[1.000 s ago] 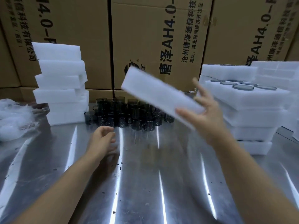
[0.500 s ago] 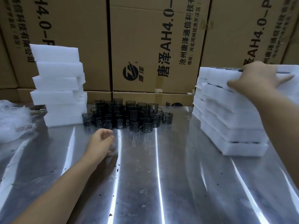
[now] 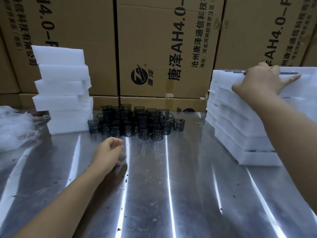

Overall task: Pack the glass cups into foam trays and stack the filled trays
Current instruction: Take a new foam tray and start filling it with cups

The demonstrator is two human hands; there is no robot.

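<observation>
Several dark smoked glass cups point(image 3: 137, 122) with handles stand clustered at the back middle of the steel table point(image 3: 171, 186). A stack of white foam trays point(image 3: 63, 90) rises at the back left. On the right stands a second stack of foam trays point(image 3: 240, 127), some with dark cup rims showing between layers. My right hand point(image 3: 262, 79) lies on the top tray of that right stack, fingers spread flat along its edge. My left hand point(image 3: 109, 152) rests on the table in front of the cups, fingers loosely curled, holding nothing.
Large cardboard boxes point(image 3: 164, 48) with printed lettering form a wall behind the table. A heap of crumpled clear plastic point(image 3: 15, 127) lies at the far left. Small dark specks dot the table surface.
My right hand carried a foam tray from the middle over to the right stack and set it on top, where it now presses. My left hand barely moved.
</observation>
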